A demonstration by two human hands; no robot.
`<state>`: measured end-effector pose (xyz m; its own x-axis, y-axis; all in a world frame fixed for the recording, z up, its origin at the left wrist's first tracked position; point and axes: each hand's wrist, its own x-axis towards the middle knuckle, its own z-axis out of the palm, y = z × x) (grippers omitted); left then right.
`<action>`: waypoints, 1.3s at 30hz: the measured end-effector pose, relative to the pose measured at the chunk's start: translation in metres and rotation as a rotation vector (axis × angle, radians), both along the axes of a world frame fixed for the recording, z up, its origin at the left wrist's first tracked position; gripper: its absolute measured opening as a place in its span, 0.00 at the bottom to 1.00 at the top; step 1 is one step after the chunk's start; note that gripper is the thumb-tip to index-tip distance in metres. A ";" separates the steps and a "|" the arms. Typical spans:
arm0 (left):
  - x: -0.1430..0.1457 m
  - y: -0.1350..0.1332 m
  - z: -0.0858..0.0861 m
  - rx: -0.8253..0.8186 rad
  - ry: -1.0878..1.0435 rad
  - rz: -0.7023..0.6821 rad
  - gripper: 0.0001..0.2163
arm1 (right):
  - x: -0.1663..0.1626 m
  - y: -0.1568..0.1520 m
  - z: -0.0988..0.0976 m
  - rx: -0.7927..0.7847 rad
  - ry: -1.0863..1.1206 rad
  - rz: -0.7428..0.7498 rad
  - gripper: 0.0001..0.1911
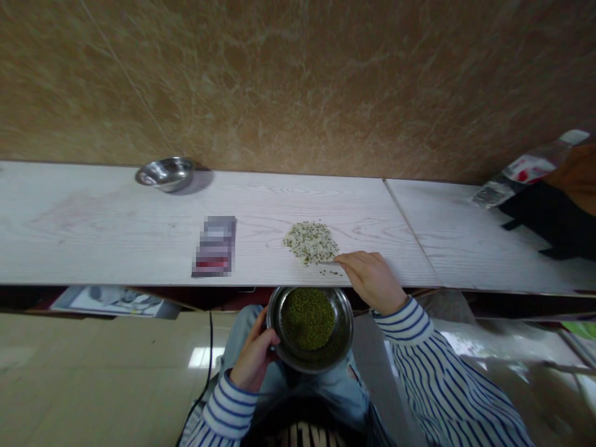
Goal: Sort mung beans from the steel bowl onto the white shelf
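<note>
In the head view, the left hand (254, 361) has its fingers curled around the side of a metal bowl (343, 347) of small green beans (310, 320), over the lap by the worktop's (265, 264) front edge. The right hand (375, 279) pinches a thin, mostly hidden tool (327, 261) at the near edge of a pile of white grains and green beans (311, 241) on the worktop.

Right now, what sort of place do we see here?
Probably some plain indoor room, perhaps a workroom: a long white counter along a brown marbled wall, with a glossy tiled floor below.
</note>
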<state>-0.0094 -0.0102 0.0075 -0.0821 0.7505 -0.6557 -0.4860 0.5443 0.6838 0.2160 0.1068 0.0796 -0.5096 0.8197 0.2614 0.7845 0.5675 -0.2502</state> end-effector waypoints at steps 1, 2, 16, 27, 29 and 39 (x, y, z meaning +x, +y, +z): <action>0.000 0.000 0.000 0.003 0.000 0.000 0.31 | 0.002 0.000 -0.001 -0.002 -0.003 0.001 0.13; -0.001 0.000 0.000 0.007 0.001 -0.001 0.30 | 0.004 -0.001 -0.001 -0.005 -0.004 -0.002 0.13; 0.004 0.000 0.001 0.009 0.016 -0.033 0.29 | 0.004 0.000 0.001 -0.016 0.032 0.017 0.13; 0.005 0.000 0.000 0.001 0.010 -0.026 0.29 | 0.016 -0.004 0.001 -0.030 0.035 0.046 0.12; 0.005 0.000 0.000 0.003 0.008 -0.023 0.29 | 0.018 -0.004 0.000 -0.032 0.043 0.050 0.12; 0.004 0.000 0.003 0.015 0.006 -0.015 0.30 | 0.020 -0.007 -0.008 -0.053 0.084 0.037 0.12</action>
<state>-0.0053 -0.0101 0.0106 -0.0749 0.7613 -0.6441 -0.4735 0.5413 0.6948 0.2361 0.0994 0.0713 -0.5181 0.8144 0.2613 0.7380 0.5801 -0.3447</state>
